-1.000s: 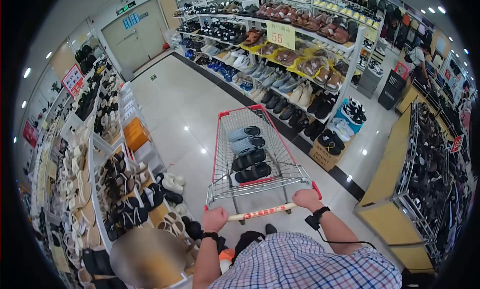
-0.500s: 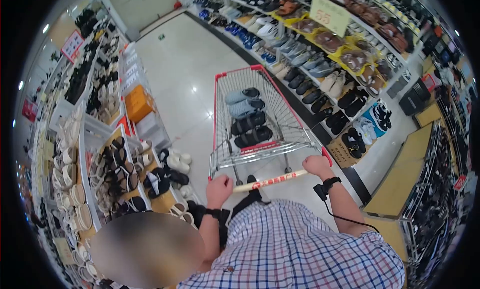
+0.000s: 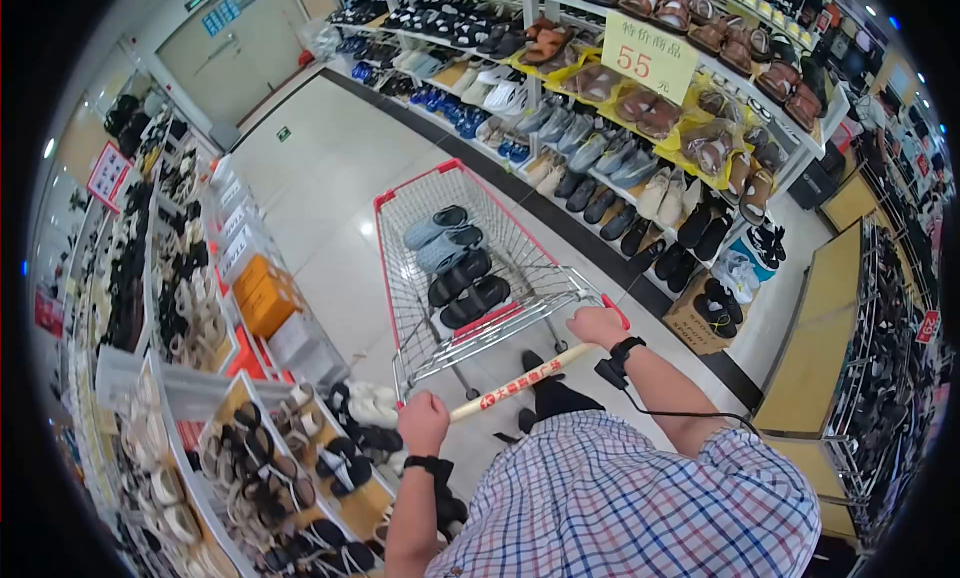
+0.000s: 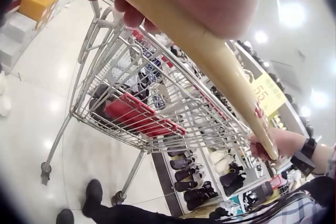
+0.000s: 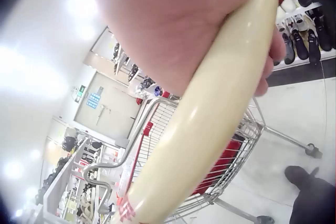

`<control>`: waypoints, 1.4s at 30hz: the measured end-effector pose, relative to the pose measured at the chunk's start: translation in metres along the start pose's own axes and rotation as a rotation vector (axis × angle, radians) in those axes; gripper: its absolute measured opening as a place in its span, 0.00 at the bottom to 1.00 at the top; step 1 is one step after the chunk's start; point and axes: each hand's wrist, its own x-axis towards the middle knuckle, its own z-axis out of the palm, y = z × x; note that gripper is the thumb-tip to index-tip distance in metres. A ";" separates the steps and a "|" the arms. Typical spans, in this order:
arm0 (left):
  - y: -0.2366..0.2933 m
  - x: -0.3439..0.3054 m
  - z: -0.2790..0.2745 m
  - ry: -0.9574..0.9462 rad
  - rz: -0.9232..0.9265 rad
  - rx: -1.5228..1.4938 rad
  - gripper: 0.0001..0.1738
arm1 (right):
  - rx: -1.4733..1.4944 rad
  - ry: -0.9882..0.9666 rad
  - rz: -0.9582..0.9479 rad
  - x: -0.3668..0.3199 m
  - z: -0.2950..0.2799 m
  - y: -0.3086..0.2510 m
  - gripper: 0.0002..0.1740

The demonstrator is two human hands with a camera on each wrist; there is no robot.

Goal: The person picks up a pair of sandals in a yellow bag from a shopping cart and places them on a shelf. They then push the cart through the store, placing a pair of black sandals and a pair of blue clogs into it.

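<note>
My left hand grips the left end of the cream shopping cart handle, which carries red lettering. At its other end my right hand is wrapped round the bar, beside the red corner piece. From the right wrist camera, the palm lies over the handle with fingertips showing beyond it. The wire cart, edged in red, stands ahead of me. Inside it lie a pair of grey-blue shoes and, nearer me, a pair of black sandals.
Shoe racks line the left side, with an orange box and white boxes beside them. On the right, a shelf of shoes bears a yellow price sign. The tiled aisle runs to a closed door.
The cart has rolled forward along the aisle, and the right-hand shelf with its price sign looks nearer. The handle slants more in the head view. Both hands keep their grip; my feet have shifted.
</note>
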 end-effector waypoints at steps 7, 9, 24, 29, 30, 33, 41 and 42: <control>-0.016 0.085 0.009 0.415 -0.058 0.159 0.17 | -0.320 -0.082 -0.160 0.100 -0.046 -0.046 0.15; -0.029 0.121 0.018 0.320 -0.461 -0.014 0.20 | -0.311 -0.084 -0.172 0.139 -0.055 -0.057 0.15; -0.070 0.294 -0.002 0.086 -0.706 0.022 0.20 | -0.339 -0.048 -0.460 0.297 -0.118 -0.164 0.12; -0.101 0.356 0.005 0.069 -0.732 0.076 0.22 | -0.269 -0.017 -0.412 0.348 -0.143 -0.204 0.11; -0.108 0.370 0.004 0.090 -0.707 0.065 0.22 | -0.271 -0.027 -0.406 0.361 -0.147 -0.214 0.11; -0.136 0.402 -0.002 0.087 -0.725 0.025 0.21 | -0.362 -0.013 -0.502 0.398 -0.143 -0.244 0.12; -0.164 0.529 0.007 0.110 -0.706 0.068 0.16 | -0.402 -0.220 -0.525 0.534 -0.194 -0.288 0.16; -0.161 0.544 0.005 0.094 -0.716 0.078 0.16 | -0.370 -0.227 -0.455 0.536 -0.213 -0.302 0.16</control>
